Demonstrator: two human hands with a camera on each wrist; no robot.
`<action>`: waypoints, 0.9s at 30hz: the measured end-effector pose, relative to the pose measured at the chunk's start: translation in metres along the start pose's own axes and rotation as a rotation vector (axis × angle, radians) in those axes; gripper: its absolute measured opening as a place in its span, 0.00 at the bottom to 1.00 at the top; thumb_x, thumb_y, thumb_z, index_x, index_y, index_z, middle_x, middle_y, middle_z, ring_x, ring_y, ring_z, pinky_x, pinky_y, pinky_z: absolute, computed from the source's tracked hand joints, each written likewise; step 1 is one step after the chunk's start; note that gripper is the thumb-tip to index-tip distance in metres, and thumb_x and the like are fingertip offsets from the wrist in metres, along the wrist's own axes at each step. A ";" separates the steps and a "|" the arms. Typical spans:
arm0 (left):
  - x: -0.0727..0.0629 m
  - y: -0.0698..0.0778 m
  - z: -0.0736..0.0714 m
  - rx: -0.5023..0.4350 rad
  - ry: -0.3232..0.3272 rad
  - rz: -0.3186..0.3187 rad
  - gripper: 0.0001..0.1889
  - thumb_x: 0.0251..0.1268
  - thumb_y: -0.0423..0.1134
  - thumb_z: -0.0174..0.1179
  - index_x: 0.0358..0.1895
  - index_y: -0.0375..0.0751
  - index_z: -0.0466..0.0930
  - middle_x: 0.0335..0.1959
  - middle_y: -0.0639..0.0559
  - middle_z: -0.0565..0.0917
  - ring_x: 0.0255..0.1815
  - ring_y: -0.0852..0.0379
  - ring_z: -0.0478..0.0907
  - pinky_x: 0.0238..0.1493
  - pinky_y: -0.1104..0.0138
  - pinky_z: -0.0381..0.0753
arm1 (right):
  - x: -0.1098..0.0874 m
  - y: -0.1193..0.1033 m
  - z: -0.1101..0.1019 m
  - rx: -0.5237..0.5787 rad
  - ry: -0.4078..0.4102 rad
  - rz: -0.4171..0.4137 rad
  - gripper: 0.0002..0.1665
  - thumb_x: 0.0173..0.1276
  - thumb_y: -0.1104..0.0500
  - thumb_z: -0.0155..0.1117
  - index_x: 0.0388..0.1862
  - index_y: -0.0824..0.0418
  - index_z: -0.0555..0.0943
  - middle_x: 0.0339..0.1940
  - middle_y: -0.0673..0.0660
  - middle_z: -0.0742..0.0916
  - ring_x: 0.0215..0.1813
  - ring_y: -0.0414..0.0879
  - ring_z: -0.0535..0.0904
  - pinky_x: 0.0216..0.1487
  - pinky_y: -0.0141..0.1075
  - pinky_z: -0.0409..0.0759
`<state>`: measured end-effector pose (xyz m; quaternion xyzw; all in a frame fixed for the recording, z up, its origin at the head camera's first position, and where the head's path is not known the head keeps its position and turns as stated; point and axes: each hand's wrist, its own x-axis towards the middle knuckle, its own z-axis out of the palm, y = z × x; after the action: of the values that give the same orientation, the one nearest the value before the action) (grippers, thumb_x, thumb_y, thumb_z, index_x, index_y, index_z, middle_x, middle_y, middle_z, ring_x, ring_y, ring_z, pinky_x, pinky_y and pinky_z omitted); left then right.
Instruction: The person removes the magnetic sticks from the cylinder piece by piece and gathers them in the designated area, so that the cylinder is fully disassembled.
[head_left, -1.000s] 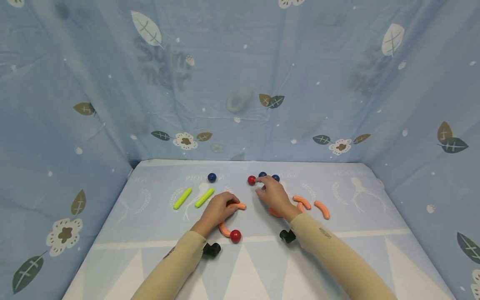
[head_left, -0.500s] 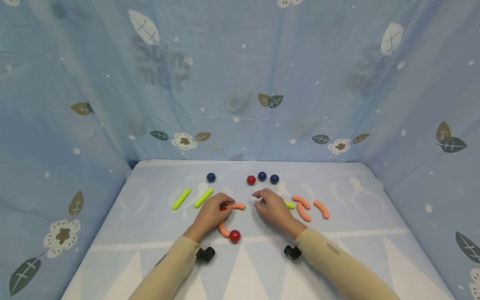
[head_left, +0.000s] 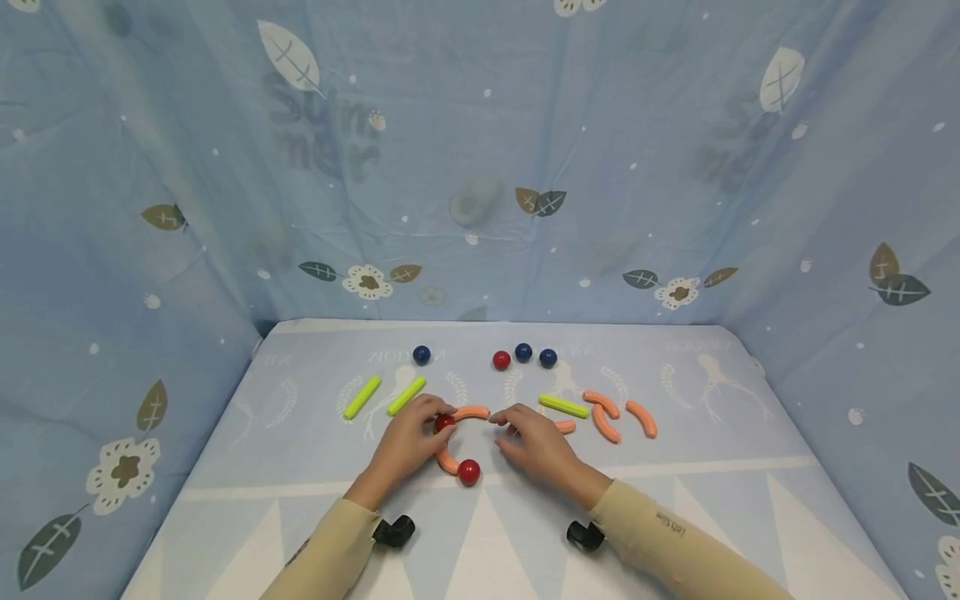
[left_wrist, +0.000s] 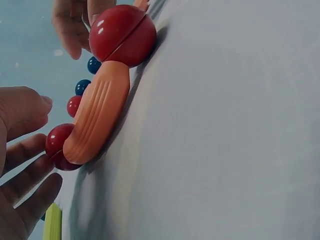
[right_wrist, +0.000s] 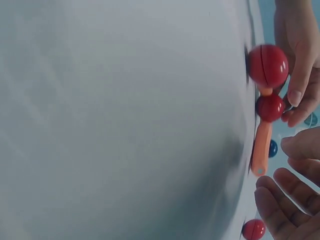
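In the head view my left hand (head_left: pixel 408 437) surrounds a red ball (head_left: pixel 444 422), fingers beyond it and thumb on the near side. The left wrist view shows the thumb apart from this ball (left_wrist: pixel 59 146), with fingertips right beside it. A curved orange stick (head_left: pixel 472 412) runs right from the ball; another curved orange stick (left_wrist: pixel 100 112) joins it to a nearer red ball (head_left: pixel 468 472). My right hand (head_left: pixel 538 442) holds nothing, its fingers loosely bent near the first stick's free end. It partly hides a further orange stick (head_left: pixel 566 427).
Two lime sticks (head_left: pixel 362 397) lie left, another lime stick (head_left: pixel 564 406) right of centre. Several orange sticks (head_left: pixel 641 419) rest on the right. At the back are a lone blue ball (head_left: pixel 422 355), a red ball (head_left: pixel 501 360) and two blue balls (head_left: pixel 523 352). Patterned curtains (head_left: pixel 480 167) enclose the table.
My left hand has drawn back left and nearer, uncovering the red ball between the sticks. My right hand has come away from the back balls, nearer, baring the lime stick.
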<state>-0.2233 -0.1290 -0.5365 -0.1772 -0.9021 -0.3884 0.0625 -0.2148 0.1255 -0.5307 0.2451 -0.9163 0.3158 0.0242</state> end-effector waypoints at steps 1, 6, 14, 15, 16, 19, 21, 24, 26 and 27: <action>-0.002 0.000 -0.001 -0.003 0.001 0.004 0.11 0.62 0.37 0.72 0.48 0.47 0.88 0.47 0.58 0.82 0.47 0.58 0.79 0.54 0.61 0.82 | -0.001 -0.002 0.001 0.002 0.001 -0.011 0.18 0.67 0.58 0.72 0.56 0.54 0.84 0.49 0.49 0.86 0.46 0.41 0.82 0.48 0.38 0.83; -0.014 -0.002 -0.004 0.011 0.019 0.043 0.10 0.61 0.36 0.73 0.46 0.49 0.89 0.47 0.60 0.82 0.49 0.58 0.78 0.52 0.60 0.81 | -0.006 -0.007 0.006 0.028 -0.014 -0.060 0.18 0.67 0.60 0.71 0.56 0.54 0.84 0.48 0.50 0.86 0.44 0.42 0.81 0.46 0.36 0.83; -0.030 -0.004 -0.004 0.035 -0.026 0.112 0.14 0.56 0.38 0.77 0.46 0.49 0.89 0.48 0.62 0.82 0.51 0.60 0.77 0.58 0.57 0.80 | -0.009 -0.013 0.012 0.119 -0.121 -0.049 0.20 0.69 0.65 0.66 0.59 0.54 0.82 0.52 0.49 0.85 0.47 0.40 0.81 0.49 0.34 0.82; -0.032 -0.005 -0.003 0.033 -0.039 0.114 0.15 0.55 0.38 0.78 0.47 0.50 0.89 0.49 0.63 0.82 0.52 0.60 0.78 0.58 0.57 0.80 | -0.009 -0.013 0.012 0.133 -0.133 -0.049 0.21 0.68 0.65 0.65 0.59 0.54 0.82 0.53 0.49 0.85 0.47 0.40 0.81 0.50 0.33 0.82; -0.034 -0.005 -0.003 0.030 -0.051 0.118 0.16 0.54 0.39 0.78 0.47 0.50 0.89 0.49 0.63 0.82 0.52 0.61 0.78 0.58 0.57 0.80 | -0.010 -0.015 0.013 0.147 -0.142 -0.051 0.21 0.68 0.66 0.64 0.60 0.54 0.81 0.53 0.50 0.85 0.47 0.41 0.81 0.50 0.34 0.82; -0.037 -0.006 -0.003 0.027 -0.075 0.135 0.17 0.54 0.40 0.79 0.48 0.50 0.89 0.49 0.63 0.82 0.50 0.61 0.78 0.57 0.58 0.81 | -0.010 -0.017 0.014 0.172 -0.165 -0.062 0.22 0.67 0.66 0.63 0.60 0.54 0.81 0.53 0.50 0.84 0.48 0.42 0.81 0.50 0.34 0.82; -0.037 -0.007 -0.003 0.028 -0.082 0.150 0.17 0.53 0.40 0.79 0.47 0.49 0.89 0.49 0.62 0.82 0.50 0.62 0.78 0.56 0.58 0.81 | -0.010 -0.019 0.015 0.182 -0.177 -0.067 0.22 0.67 0.65 0.63 0.60 0.54 0.81 0.53 0.50 0.84 0.49 0.42 0.81 0.51 0.33 0.82; -0.037 -0.008 -0.003 0.030 -0.095 0.157 0.15 0.54 0.39 0.79 0.45 0.49 0.89 0.49 0.63 0.82 0.51 0.63 0.78 0.57 0.60 0.81 | -0.010 -0.021 0.015 0.191 -0.199 -0.067 0.21 0.68 0.62 0.65 0.60 0.52 0.81 0.54 0.48 0.84 0.49 0.41 0.81 0.52 0.34 0.82; -0.037 -0.008 -0.003 0.033 -0.104 0.159 0.14 0.54 0.39 0.78 0.44 0.49 0.89 0.48 0.63 0.82 0.51 0.63 0.78 0.58 0.60 0.80 | -0.009 -0.022 0.016 0.200 -0.215 -0.065 0.21 0.68 0.60 0.66 0.59 0.51 0.81 0.54 0.47 0.83 0.50 0.40 0.81 0.52 0.34 0.81; -0.037 -0.009 -0.003 0.034 -0.108 0.159 0.13 0.54 0.39 0.78 0.43 0.49 0.89 0.48 0.63 0.82 0.51 0.63 0.78 0.58 0.59 0.80 | -0.009 -0.023 0.016 0.203 -0.223 -0.064 0.21 0.68 0.59 0.67 0.59 0.51 0.81 0.54 0.46 0.83 0.50 0.40 0.81 0.52 0.34 0.81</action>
<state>-0.1922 -0.1465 -0.5497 -0.2677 -0.8938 -0.3568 0.0473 -0.1943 0.1048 -0.5322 0.3092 -0.8684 0.3766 -0.0925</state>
